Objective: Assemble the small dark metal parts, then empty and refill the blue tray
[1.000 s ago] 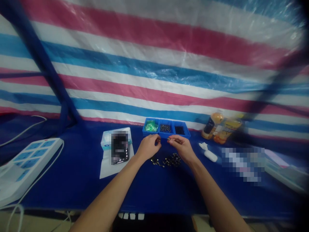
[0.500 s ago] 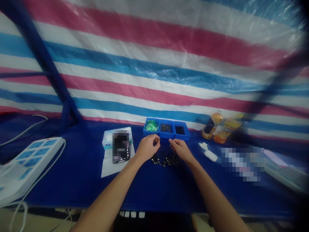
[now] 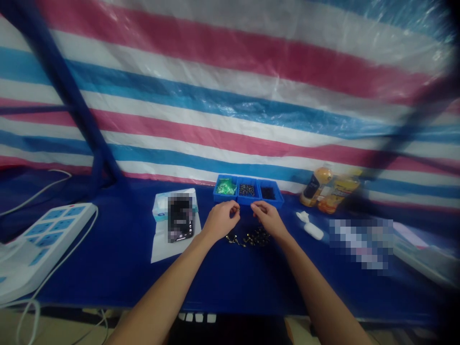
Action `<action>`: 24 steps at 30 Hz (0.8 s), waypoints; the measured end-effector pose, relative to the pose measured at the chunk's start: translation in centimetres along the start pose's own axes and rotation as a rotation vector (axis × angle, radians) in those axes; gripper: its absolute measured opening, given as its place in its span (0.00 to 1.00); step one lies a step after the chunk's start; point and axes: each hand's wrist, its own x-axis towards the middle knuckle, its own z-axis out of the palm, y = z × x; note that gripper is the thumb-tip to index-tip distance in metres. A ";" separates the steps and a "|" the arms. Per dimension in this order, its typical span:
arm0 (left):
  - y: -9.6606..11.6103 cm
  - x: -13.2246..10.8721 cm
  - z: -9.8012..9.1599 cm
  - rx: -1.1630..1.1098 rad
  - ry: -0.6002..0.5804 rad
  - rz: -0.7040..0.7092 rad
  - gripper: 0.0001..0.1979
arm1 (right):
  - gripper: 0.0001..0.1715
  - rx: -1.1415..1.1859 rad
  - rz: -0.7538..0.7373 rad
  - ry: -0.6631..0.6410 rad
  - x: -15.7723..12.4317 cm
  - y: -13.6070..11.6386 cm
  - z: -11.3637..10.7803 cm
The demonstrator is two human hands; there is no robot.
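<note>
My left hand (image 3: 223, 218) is closed in a pinch, with a tiny brassy piece just showing at the fingertips, too small to name. Opposite it, my right hand (image 3: 266, 217) has thumb and fingers pressed together; what they hold, if anything, is hidden. A small gap separates the two hands. Below them on the blue table lies a loose pile of small dark and brassy metal pieces (image 3: 257, 237). Just beyond the hands stand three joined blue bins: one with green packets (image 3: 226, 187), one with small dark metallic parts (image 3: 247, 190), one with black bits (image 3: 268, 193).
To the left, a phone (image 3: 185, 235) leans on a tissue box (image 3: 160, 207); farther left is a white power strip (image 3: 77, 235) with a cable. On the right are a white case (image 3: 313, 232), an orange drink bottle (image 3: 316, 187) and a yellow package (image 3: 338, 194). Striped sheeting hangs behind.
My right hand has shifted slightly up, and its fingers have curled a little differently. My left hand has moved barely to the right, still pinched. The pile and bins look the same.
</note>
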 end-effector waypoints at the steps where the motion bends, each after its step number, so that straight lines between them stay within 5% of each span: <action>1: 0.1 -0.1 0.0 0.004 -0.006 0.000 0.06 | 0.24 -0.066 -0.036 -0.020 -0.3 -0.1 0.1; 10: 0.8 -0.4 0.7 -0.046 0.015 0.050 0.06 | 0.19 -0.410 -0.257 -0.107 -1.7 -1.6 1.2; 24: 1.1 -0.2 0.3 -0.192 0.053 0.094 0.08 | 0.19 -0.040 -0.100 -0.081 -1.3 -0.8 1.0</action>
